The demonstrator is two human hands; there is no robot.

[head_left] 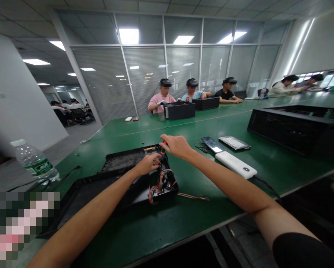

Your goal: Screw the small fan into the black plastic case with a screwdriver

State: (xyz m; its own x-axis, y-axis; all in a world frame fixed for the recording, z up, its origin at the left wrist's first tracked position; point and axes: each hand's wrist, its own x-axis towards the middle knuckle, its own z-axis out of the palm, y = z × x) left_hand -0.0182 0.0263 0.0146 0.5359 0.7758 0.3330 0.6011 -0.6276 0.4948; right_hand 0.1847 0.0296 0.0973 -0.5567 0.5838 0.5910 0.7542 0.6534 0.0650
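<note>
My right hand (177,146) is closed around the orange and black handle of a screwdriver (163,150), held upright over a black plastic computer front panel (167,191). Just below it, my left hand (149,164) rests on the panel with curled fingers, close to the screwdriver's lower end. What those fingers pinch, if anything, is hidden. A multicoloured ribbon of wires (155,190) loops around the panel's near right end, and its plug (206,198) trails onto the green table. The screwdriver's tip cannot be seen.
To the right lie a white power bank (235,165), a dark phone (213,144) and a hard drive (234,142). A black computer case (295,130) stands beyond them. A water bottle (35,162) is at the left. Across the green table (211,219), several people sit, some with computer cases.
</note>
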